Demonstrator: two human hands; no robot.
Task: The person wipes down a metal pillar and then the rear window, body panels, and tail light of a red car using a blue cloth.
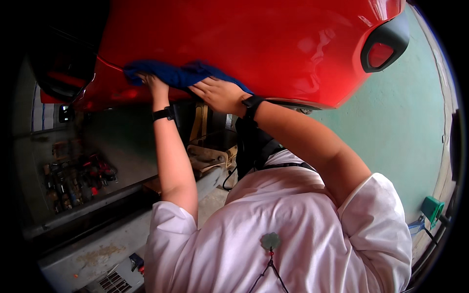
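A blue cloth (183, 75) lies bunched against the red body panel of a car (234, 44). My left hand (155, 87) is at the cloth's left part, its fingers closed on the fabric and partly hidden by it. My right hand (220, 95) rests flat on the cloth's right part, fingers stretched out toward the left, pressing it to the paintwork. Both wrists wear black bands.
A rear light (380, 54) in black trim sits at the car's right end. Below the car is a metal lift arm (205, 154). Several dark and red tools or parts (78, 180) stand at the left. A green box (432, 209) is on the right.
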